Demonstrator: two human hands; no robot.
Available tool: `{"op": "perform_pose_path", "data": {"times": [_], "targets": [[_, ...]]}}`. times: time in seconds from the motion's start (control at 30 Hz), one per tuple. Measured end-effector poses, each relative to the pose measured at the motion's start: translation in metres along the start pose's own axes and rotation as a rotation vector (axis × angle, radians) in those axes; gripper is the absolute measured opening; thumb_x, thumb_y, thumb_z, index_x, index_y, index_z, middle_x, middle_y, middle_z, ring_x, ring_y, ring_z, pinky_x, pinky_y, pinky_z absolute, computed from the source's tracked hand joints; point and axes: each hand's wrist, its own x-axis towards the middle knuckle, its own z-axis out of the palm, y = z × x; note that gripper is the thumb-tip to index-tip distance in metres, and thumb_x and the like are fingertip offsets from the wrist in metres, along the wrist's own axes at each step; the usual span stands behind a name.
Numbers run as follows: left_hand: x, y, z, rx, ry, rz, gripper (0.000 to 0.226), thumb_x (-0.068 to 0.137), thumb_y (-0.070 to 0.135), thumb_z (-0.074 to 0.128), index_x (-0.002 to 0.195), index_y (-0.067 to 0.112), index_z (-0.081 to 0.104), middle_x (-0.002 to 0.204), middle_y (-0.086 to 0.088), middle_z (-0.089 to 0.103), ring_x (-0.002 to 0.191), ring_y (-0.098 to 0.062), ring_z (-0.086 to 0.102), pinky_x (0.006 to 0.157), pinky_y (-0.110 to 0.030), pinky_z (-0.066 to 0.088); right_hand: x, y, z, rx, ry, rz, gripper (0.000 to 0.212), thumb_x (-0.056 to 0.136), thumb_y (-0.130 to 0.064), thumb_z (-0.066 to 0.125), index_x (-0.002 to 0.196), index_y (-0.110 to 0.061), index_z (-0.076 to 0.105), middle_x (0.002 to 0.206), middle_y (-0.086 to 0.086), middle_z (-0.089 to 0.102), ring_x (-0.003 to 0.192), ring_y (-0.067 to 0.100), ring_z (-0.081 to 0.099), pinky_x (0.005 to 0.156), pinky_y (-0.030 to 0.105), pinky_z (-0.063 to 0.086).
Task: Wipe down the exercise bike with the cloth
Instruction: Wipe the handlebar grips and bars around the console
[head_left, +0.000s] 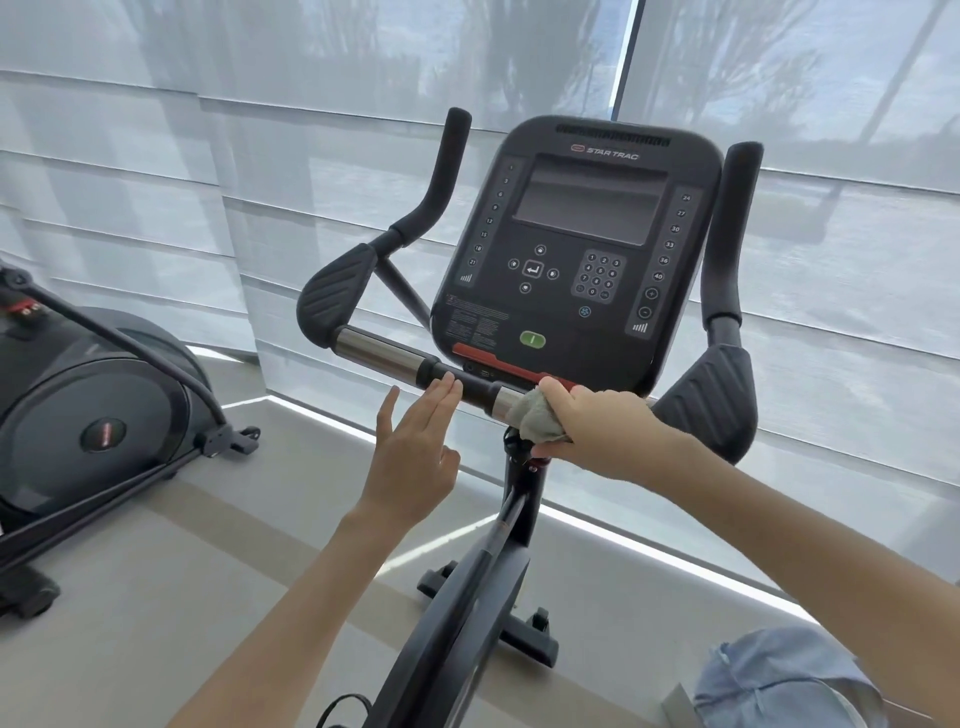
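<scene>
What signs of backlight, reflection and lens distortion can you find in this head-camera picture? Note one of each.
Head view: daylight through the sheer blinds backlights the scene, so the console reads dark. Head view: its screen mirrors pale bands. Head view: the wide lens bows the blind slats towards the edges. The left hand and the right hand holding the cloth show little blur.

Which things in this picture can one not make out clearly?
Head view:
- The handlebar under the cloth: hidden by cloth and right hand.
- The small print on the console: too small to read.
- The bike frame: cut off by the bottom edge.
- The second machine: cut off by the left edge.
- The left hand: touching the handlebar or not, unclear.
</scene>
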Motion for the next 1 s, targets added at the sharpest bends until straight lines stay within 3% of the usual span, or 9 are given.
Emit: {"op": "perform_pose_path", "data": {"times": [0.1, 0.2, 0.3, 0.43, 0.5, 0.57, 0.63, 0.77, 1.0], "targets": [[0.0, 0.0, 0.001, 0.001, 0.001, -0.003, 0.078, 0.068, 0.002, 0.073, 0.141, 0.008, 0.046, 0.146, -0.007, 0.048, 0.137, -0.012, 0.034, 0.117, -0.04, 0.003, -0.013, 0.0, 0.022, -0.315, 0.356, -0.105, 0.075, 0.062, -0.027, 0.081, 0.124, -0.004, 0.046, 0.072, 0.007, 0.058, 0.054, 0.023, 0.054, 0.048, 0.03, 0.037], [0.0, 0.0, 0.002, -0.003, 0.024, 0.007, 0.074, 0.071, 0.006, 0.065, 0.141, 0.008, 0.044, 0.146, -0.007, 0.048, 0.136, -0.014, 0.037, 0.117, -0.041, 0.004, -0.02, 0.001, 0.035, -0.41, 0.4, -0.12, 0.076, 0.056, -0.007, 0.064, 0.13, -0.004, 0.047, 0.08, 0.014, 0.058, 0.061, 0.026, 0.053, 0.053, 0.034, 0.041], [-0.001, 0.001, 0.003, -0.004, 0.044, 0.003, 0.07, 0.071, 0.011, 0.057, 0.14, 0.008, 0.044, 0.145, -0.007, 0.05, 0.136, -0.019, 0.042, 0.116, -0.046, 0.013, -0.016, -0.009, 0.03, -0.463, 0.409, -0.062, 0.077, 0.052, -0.007, 0.074, 0.126, -0.005, 0.055, 0.08, 0.015, 0.061, 0.06, 0.026, 0.054, 0.051, 0.032, 0.043], [-0.002, 0.001, 0.005, -0.015, 0.064, 0.005, 0.071, 0.071, 0.013, 0.055, 0.141, 0.009, 0.042, 0.144, -0.008, 0.05, 0.134, -0.021, 0.046, 0.116, -0.046, 0.014, 0.001, -0.023, 0.03, -0.45, 0.551, -0.054, 0.059, 0.07, -0.002, 0.025, 0.112, -0.007, 0.066, 0.068, 0.009, 0.059, 0.049, 0.02, 0.051, 0.043, 0.025, 0.035], [-0.001, 0.001, 0.006, -0.014, 0.07, 0.013, 0.072, 0.071, 0.013, 0.055, 0.141, 0.011, 0.038, 0.144, -0.008, 0.05, 0.134, -0.022, 0.047, 0.116, -0.047, 0.016, 0.012, -0.032, 0.03, -0.437, 0.566, -0.036, 0.055, 0.073, -0.003, 0.025, 0.108, -0.008, 0.067, 0.067, 0.007, 0.059, 0.047, 0.019, 0.052, 0.042, 0.023, 0.035], [-0.001, 0.001, 0.007, -0.015, 0.076, 0.021, 0.073, 0.07, 0.013, 0.055, 0.141, 0.011, 0.037, 0.144, -0.008, 0.05, 0.134, -0.021, 0.046, 0.115, -0.046, 0.014, 0.026, -0.037, 0.034, -0.42, 0.485, -0.014, 0.04, 0.069, -0.011, 0.061, 0.109, -0.009, 0.065, 0.068, 0.006, 0.06, 0.048, 0.019, 0.054, 0.042, 0.023, 0.034], [-0.001, 0.0, 0.007, -0.012, 0.079, 0.025, 0.073, 0.071, 0.013, 0.055, 0.141, 0.011, 0.038, 0.144, -0.008, 0.05, 0.135, -0.021, 0.045, 0.115, -0.047, 0.014, 0.037, -0.043, 0.029, -0.385, 0.331, 0.006, 0.062, 0.058, -0.027, 0.082, 0.113, -0.011, 0.059, 0.074, 0.004, 0.059, 0.052, 0.019, 0.056, 0.044, 0.025, 0.032], [-0.002, 0.0, 0.008, -0.003, 0.077, 0.024, 0.072, 0.071, 0.014, 0.056, 0.14, 0.011, 0.038, 0.143, -0.008, 0.051, 0.134, -0.021, 0.046, 0.114, -0.049, 0.016, 0.059, -0.044, 0.007, -0.079, 0.116, -0.07, 0.047, 0.086, -0.035, 0.063, 0.12, -0.014, 0.039, 0.099, 0.004, 0.057, 0.075, 0.025, 0.058, 0.058, 0.031, 0.037], [-0.002, 0.0, 0.005, 0.006, 0.044, 0.023, 0.071, 0.07, 0.013, 0.058, 0.139, 0.008, 0.043, 0.144, -0.008, 0.051, 0.134, -0.021, 0.046, 0.114, -0.048, 0.014, 0.072, -0.013, -0.011, 0.627, -0.268, -0.018, 0.044, 0.073, -0.057, 0.068, 0.104, -0.032, 0.052, 0.093, -0.011, 0.064, 0.085, 0.009, 0.061, 0.079, 0.033, 0.052]]}}
